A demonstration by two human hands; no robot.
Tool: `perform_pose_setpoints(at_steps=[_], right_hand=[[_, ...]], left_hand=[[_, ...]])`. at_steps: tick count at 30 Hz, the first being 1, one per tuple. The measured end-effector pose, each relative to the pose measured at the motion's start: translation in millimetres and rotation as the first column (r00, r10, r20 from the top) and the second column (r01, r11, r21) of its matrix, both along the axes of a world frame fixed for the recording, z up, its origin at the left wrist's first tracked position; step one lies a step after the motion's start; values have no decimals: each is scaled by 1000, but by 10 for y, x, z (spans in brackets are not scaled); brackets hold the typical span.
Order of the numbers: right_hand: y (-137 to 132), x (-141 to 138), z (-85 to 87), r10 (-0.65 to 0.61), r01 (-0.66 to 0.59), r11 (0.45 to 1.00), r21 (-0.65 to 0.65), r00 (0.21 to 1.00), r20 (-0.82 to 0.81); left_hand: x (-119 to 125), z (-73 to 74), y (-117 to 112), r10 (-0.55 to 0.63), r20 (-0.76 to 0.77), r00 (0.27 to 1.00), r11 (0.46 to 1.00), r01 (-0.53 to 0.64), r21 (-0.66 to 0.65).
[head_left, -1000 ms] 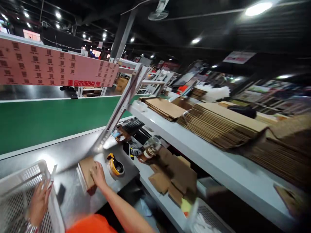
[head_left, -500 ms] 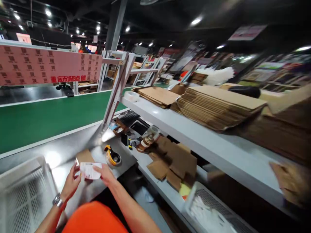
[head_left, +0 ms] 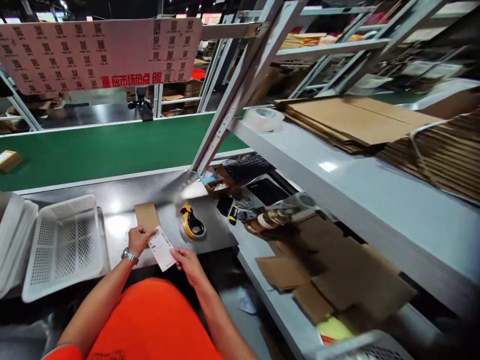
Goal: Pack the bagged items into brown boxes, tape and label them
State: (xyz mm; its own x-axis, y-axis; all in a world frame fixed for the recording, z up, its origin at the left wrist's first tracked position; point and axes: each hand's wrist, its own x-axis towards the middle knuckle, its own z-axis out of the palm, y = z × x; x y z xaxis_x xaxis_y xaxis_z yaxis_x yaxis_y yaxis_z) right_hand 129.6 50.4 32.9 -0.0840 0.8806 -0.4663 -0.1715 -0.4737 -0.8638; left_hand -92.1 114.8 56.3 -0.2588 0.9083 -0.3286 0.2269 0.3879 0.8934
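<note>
A white printed label (head_left: 161, 250) is stretched between my two hands, above the near edge of the metal table. My left hand (head_left: 139, 240), with a watch on the wrist, pinches its upper left corner. On the other side, my right hand (head_left: 188, 264) grips the right edge between thumb and fingers. Just beyond the label lies a small brown cardboard box (head_left: 147, 216), flat on the table. A yellow and black tape dispenser (head_left: 192, 223) rests to the right of the label, touched by neither hand.
White plastic baskets (head_left: 35, 260) stand at the left. A green conveyor belt (head_left: 112, 150) runs behind the metal table, with a small box (head_left: 9, 161) on it. At right, a shelf (head_left: 318, 155) bears flattened cardboard (head_left: 360, 117) and a tape roll (head_left: 263, 119). Below lie a keyboard (head_left: 245, 166) and cardboard pieces.
My view has swung left and down, bringing more of the baskets into sight. The label has turned from roughly level to slanted, with my right hand now lower than my left.
</note>
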Motion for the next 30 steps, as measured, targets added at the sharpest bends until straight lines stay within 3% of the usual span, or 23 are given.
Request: perform_pose_setpoints(at_steps=[4,7,11,14,20,30], right_hand=[[-92,274,-50,-177,175,984,-35,982,-65],[-132,399,-48,-285,281,958,-52,944,-167],[-232,441,7,-213,208,977,-48,941,-263],[-376,527,34,-142,138,990,-35,947,-287],[-658,867,-13,-133,111,990,-82,929,-346],[-793,1127,-54,-163,143,986,-82,917,-365]], left_hand=[[145,50,-127,141,-8,990,989,-140,36],[401,65,-329,62,153,986,998,-60,-15],[891,15,-682,-155,395,905,979,193,-59],[1147,-15,-882,-112,378,919,986,149,-72],[1361,-8,-1079,-1,330,944,994,37,-102],[1632,6,-1211,-20,333,943,995,52,-88]])
